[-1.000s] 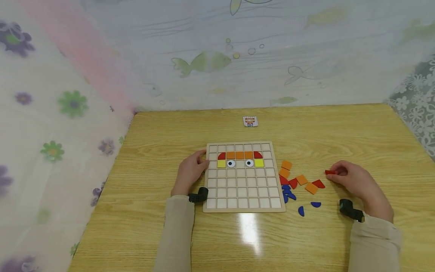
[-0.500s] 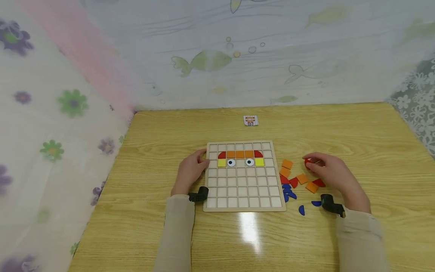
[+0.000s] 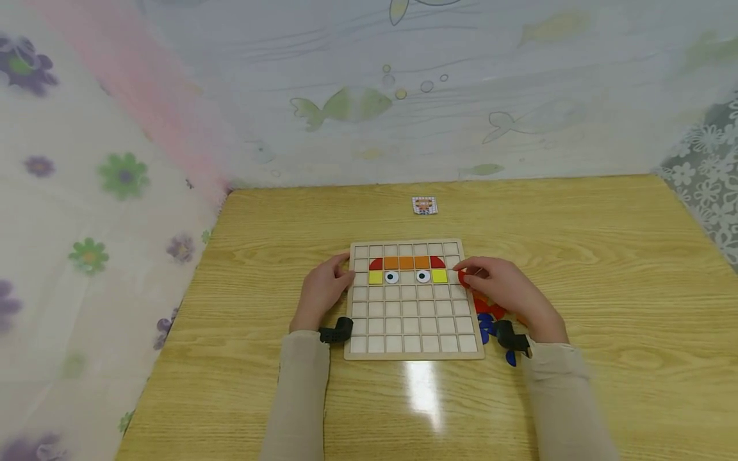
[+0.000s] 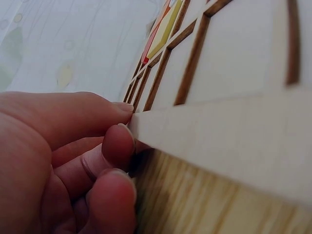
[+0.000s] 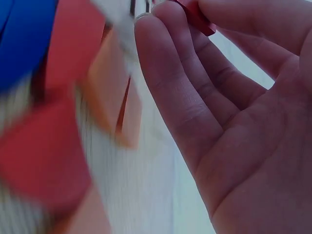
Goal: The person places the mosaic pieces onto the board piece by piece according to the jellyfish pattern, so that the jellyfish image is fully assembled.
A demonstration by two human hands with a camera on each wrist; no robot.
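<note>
A wooden grid board [image 3: 410, 326] lies on the table. My left hand [image 3: 324, 289] grips its left edge, thumb at the rim and fingertips against the side in the left wrist view. Between the thumb and fingers of my right hand [image 3: 507, 288] is a red quarter-circle tile [image 3: 463, 279], held over the board's right edge. The board's second row has orange square tiles [image 3: 406, 263] between red quarter-circle tiles [image 3: 377, 264]. Below them sit yellow square tiles [image 3: 440, 276] and round eye tiles [image 3: 391, 277].
Loose red tiles [image 5: 44, 151], blue half-circle tiles [image 3: 485, 323] and orange tiles [image 5: 114, 90] lie right of the board, partly hidden by my right hand. A small pattern card [image 3: 425, 205] lies behind the board. A patterned curtain [image 3: 346, 141] borders the table's back.
My right hand has moved left with the red tile, from beyond the loose tiles to the board's right edge. The left hand has stayed at the board's left edge.
</note>
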